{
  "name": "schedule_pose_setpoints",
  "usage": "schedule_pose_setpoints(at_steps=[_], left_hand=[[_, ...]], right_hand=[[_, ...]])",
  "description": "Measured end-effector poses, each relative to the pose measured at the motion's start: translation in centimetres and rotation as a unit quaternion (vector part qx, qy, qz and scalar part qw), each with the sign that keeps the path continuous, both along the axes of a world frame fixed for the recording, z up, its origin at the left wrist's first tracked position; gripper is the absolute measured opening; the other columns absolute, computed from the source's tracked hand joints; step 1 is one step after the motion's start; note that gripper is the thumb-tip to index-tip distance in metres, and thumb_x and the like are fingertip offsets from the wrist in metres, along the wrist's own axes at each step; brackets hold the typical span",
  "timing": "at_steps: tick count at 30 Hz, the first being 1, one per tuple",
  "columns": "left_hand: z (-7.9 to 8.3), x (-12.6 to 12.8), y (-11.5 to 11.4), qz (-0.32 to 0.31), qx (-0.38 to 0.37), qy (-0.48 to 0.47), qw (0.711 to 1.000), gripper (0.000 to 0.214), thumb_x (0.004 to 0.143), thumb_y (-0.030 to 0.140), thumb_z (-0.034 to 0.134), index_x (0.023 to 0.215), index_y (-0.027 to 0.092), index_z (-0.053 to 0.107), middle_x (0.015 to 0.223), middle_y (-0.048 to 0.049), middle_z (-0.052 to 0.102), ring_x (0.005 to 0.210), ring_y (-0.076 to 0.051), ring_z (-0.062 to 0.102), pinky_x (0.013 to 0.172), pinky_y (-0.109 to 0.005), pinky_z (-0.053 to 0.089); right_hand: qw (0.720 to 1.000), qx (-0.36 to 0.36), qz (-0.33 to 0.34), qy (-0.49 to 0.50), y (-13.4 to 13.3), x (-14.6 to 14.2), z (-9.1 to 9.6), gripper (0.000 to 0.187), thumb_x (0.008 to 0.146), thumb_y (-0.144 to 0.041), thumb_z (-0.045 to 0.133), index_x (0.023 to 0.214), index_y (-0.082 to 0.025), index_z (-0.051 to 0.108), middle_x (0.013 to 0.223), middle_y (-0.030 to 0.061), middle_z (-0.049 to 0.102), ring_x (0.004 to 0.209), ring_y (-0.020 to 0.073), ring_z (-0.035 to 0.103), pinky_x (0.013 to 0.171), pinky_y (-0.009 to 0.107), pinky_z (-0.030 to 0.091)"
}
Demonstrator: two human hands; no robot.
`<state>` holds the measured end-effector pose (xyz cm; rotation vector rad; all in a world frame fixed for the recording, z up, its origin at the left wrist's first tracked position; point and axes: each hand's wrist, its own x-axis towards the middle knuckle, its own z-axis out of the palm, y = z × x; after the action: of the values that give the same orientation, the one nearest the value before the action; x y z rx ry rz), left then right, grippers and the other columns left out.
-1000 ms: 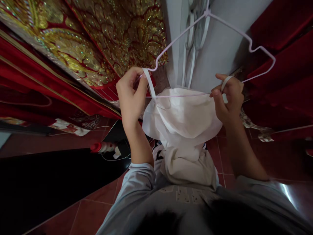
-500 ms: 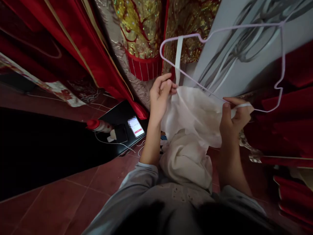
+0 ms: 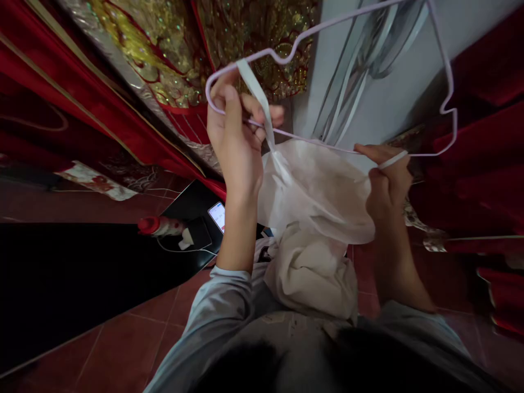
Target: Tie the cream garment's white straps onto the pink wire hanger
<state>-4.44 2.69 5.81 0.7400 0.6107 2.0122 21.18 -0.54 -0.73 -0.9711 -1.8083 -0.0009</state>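
A thin lilac clothes hanger [image 3: 319, 28] is held at a slant in front of me. My left hand [image 3: 235, 128] is closed at its left end, thumb and fingers curled about the wire. A white strap [image 3: 252, 82] loops over that end, passing across my left fingers. It joins a pale, sheer garment [image 3: 319, 188] hanging below the lower bar. My right hand [image 3: 388, 180] pinches the lower bar farther right, with a second white strap [image 3: 393, 159] across its fingers. Bunched beige cloth [image 3: 313, 273] lies against my body beneath the garment.
On the left, a black table [image 3: 102, 273] carries a red-capped bottle [image 3: 160, 225], a dark flat device [image 3: 199, 233] with a cable, and a phone [image 3: 216, 214]. Gold sequinned clothing [image 3: 262, 33] and red garments [image 3: 487, 158] hang around. Bundled cables [image 3: 368, 65] run along the pale wall.
My left hand has moved up from the strap's lower part to the hanger's left end. The hanger has shifted leftward and up in view. My right hand keeps its hold.
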Motion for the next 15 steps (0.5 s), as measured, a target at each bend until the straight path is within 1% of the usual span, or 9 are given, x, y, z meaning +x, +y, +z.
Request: schedule_pose_setpoints(at_steps=[2, 4, 5, 7, 8, 9, 11, 13, 15], left_hand=[[-0.4, 0.7, 0.2, 0.024, -0.025, 0.006, 0.999, 0.039, 0.114, 0.023, 0.035, 0.088, 0.023, 0.065, 0.049, 0.0059, 0.037, 0.041, -0.014, 0.048, 0.049, -0.026, 0.044], [-0.4, 0.7, 0.4, 0.02, -0.023, 0.028, 0.999, 0.051, 0.115, 0.023, 0.027, 0.084, 0.021, 0.066, 0.045, 0.0067, 0.031, 0.037, -0.013, 0.042, 0.049, -0.026, 0.044], [-0.3, 0.5, 0.4, 0.012, -0.02, 0.039, 0.999, 0.054, 0.116, 0.023, 0.023, 0.083, 0.021, 0.067, 0.044, 0.0069, 0.028, 0.037, -0.014, 0.042, 0.051, -0.026, 0.046], [-0.2, 0.1, 0.6, 0.014, -0.03, 0.051, 0.998, 0.053, 0.116, 0.028, 0.025, 0.086, 0.022, 0.068, 0.044, 0.0073, 0.024, 0.037, -0.014, 0.041, 0.053, -0.025, 0.047], [-0.2, -0.1, 0.7, 0.023, -0.044, 0.054, 0.997, 0.049, 0.116, 0.032, 0.029, 0.086, 0.023, 0.067, 0.045, 0.0075, 0.023, 0.038, -0.014, 0.041, 0.054, -0.025, 0.048], [-0.3, -0.3, 0.7, 0.03, -0.06, 0.055, 0.996, 0.045, 0.116, 0.035, 0.033, 0.088, 0.024, 0.066, 0.046, 0.0076, 0.022, 0.039, -0.014, 0.041, 0.056, -0.024, 0.049], [-0.4, -0.5, 0.9, 0.033, -0.086, 0.053, 0.994, 0.039, 0.115, 0.038, 0.038, 0.091, 0.025, 0.066, 0.048, 0.0077, 0.022, 0.041, -0.013, 0.043, 0.061, -0.025, 0.051], [-0.4, -0.6, 0.9, 0.012, -0.085, 0.045, 0.995, 0.042, 0.116, 0.039, 0.034, 0.094, 0.023, 0.066, 0.049, 0.0073, 0.023, 0.044, -0.013, 0.046, 0.065, -0.026, 0.052], [-0.3, -0.7, 0.8, -0.014, -0.074, 0.033, 0.997, 0.051, 0.117, 0.039, 0.026, 0.094, 0.021, 0.067, 0.048, 0.0066, 0.024, 0.048, -0.013, 0.05, 0.064, -0.026, 0.053]], right_hand=[[0.997, 0.063, -0.005, 0.052, 0.5, 2.7, 0.0, 0.036, 0.104, -0.04, 0.052, 0.126, -0.032, 0.08, 0.114, 0.0047, 0.081, 0.106, 0.0292, 0.074, 0.095, 0.052, 0.055], [0.981, 0.143, -0.074, 0.113, 1.3, 6.3, -0.1, 0.03, 0.102, -0.038, 0.059, 0.119, -0.029, 0.083, 0.109, 0.004, 0.082, 0.105, 0.0277, 0.074, 0.095, 0.05, 0.054], [0.971, 0.166, -0.111, 0.131, 1.7, 8.1, -0.1, 0.028, 0.103, -0.034, 0.06, 0.117, -0.029, 0.084, 0.103, 0.003, 0.082, 0.104, 0.0252, 0.074, 0.095, 0.047, 0.053], [0.972, 0.167, -0.122, 0.116, 2.6, 11.0, 0.2, 0.03, 0.1, -0.037, 0.066, 0.126, -0.03, 0.079, 0.117, 0.0018, 0.079, 0.112, 0.0211, 0.072, 0.099, 0.044, 0.052], [0.975, 0.148, -0.102, 0.129, 2.9, 11.9, 0.5, 0.036, 0.096, -0.043, 0.072, 0.128, -0.029, 0.078, 0.118, 0.0022, 0.079, 0.113, 0.02, 0.071, 0.098, 0.042, 0.052], [0.979, 0.109, -0.069, 0.155, 3.1, 12.2, 1.1, 0.042, 0.089, -0.049, 0.078, 0.125, -0.026, 0.079, 0.114, 0.0036, 0.079, 0.105, 0.019, 0.073, 0.092, 0.041, 0.053], [0.982, -0.029, -0.036, 0.186, 3.2, 11.5, 2.6, 0.045, 0.081, -0.051, 0.085, 0.112, -0.02, 0.082, 0.095, 0.0064, 0.079, 0.082, 0.0165, 0.072, 0.076, 0.038, 0.052], [0.979, -0.138, -0.054, 0.141, 3.2, 9.8, 4.5, 0.036, 0.076, -0.045, 0.09, 0.098, -0.018, 0.082, 0.077, 0.003, 0.073, 0.065, 0.0115, 0.062, 0.061, 0.033, 0.043], [0.972, -0.189, -0.1, 0.101, 3.3, 8.1, 6.2, 0.024, 0.07, -0.033, 0.094, 0.074, -0.018, 0.076, 0.062, -0.0025, 0.061, 0.056, 0.0068, 0.049, 0.054, 0.03, 0.033]])
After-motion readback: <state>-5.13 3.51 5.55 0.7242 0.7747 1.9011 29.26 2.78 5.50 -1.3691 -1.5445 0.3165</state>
